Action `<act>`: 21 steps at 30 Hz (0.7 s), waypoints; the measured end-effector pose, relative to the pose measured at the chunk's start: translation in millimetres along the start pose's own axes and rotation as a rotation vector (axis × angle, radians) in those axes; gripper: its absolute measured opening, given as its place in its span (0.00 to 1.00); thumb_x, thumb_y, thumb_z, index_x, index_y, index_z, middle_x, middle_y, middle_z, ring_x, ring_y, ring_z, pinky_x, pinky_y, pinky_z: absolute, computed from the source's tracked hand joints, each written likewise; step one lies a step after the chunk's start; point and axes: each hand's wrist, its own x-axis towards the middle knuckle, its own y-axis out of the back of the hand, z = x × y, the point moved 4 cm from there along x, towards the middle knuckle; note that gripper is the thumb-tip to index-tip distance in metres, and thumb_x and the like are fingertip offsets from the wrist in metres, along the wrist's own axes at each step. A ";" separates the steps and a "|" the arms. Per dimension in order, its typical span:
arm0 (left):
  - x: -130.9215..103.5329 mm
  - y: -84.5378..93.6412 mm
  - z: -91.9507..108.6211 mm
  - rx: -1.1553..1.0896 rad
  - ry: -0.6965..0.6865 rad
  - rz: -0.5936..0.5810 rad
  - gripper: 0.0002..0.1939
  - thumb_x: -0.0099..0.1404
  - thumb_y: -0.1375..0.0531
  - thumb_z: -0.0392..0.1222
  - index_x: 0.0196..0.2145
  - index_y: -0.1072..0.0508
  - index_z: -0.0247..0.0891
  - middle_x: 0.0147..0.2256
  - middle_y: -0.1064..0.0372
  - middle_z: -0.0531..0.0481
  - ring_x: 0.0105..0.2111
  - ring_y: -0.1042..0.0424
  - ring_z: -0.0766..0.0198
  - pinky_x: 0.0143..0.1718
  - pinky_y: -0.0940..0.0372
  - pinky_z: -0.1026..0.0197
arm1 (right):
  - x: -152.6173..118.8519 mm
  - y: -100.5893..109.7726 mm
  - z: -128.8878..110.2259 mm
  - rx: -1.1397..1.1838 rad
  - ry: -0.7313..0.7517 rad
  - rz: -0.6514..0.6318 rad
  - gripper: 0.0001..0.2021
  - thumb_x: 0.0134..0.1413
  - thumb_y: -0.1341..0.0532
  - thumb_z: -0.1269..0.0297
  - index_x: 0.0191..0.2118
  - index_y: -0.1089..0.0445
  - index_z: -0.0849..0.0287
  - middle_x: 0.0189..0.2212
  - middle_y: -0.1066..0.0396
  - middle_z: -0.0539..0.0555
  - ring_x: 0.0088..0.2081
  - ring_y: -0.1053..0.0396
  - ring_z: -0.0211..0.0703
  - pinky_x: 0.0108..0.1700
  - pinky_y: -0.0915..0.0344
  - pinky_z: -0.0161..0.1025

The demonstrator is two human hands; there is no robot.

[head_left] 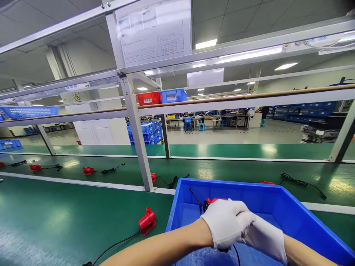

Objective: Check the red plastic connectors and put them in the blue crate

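Observation:
Both my hands wear white gloves and meet over a blue plastic bin (291,214) in front of me. My left hand (226,221) is closed around a small red pump part (211,201) with a black cable (195,196); only the part's top shows above the glove. My right hand (266,238) presses against the left hand from the right, fingers closed; what it grips is hidden. Another red pump (147,221) with a black cable lies on the green bench to the left of the bin.
Several red pumps with black cables (88,170) lie spaced along the green conveyor belt (222,170) behind the bin. A grey metal upright (135,136) stands between bench and belt. Red (148,98) and blue (173,95) bins sit on the shelf above.

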 end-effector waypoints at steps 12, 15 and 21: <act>-1.6 -41.7 -41.2 -0.893 0.256 -0.287 0.33 0.67 0.54 0.65 0.50 0.31 0.33 0.37 0.29 0.43 0.20 0.32 0.66 0.33 0.36 0.59 | -36.2 -4.9 -77.6 -0.072 0.379 0.174 0.26 0.63 0.43 0.53 0.63 0.45 0.55 0.55 0.33 0.56 0.49 0.31 0.45 0.53 0.34 0.41; 7.2 -47.3 -49.1 -1.314 0.224 -0.349 0.46 0.61 0.58 0.76 0.53 0.34 0.30 0.46 0.33 0.34 0.23 0.29 0.63 0.31 0.34 0.56 | -43.9 -10.3 -74.3 -0.215 0.355 0.145 0.30 0.63 0.43 0.53 0.67 0.53 0.47 0.61 0.40 0.53 0.59 0.39 0.44 0.62 0.42 0.43; 8.9 -43.6 -36.4 -1.479 0.071 -0.403 0.48 0.61 0.60 0.77 0.59 0.36 0.33 0.44 0.32 0.34 0.28 0.28 0.59 0.31 0.33 0.57 | -52.3 -13.1 -69.6 -0.373 0.317 0.053 0.34 0.62 0.42 0.52 0.68 0.57 0.44 0.69 0.58 0.48 0.68 0.55 0.45 0.68 0.53 0.46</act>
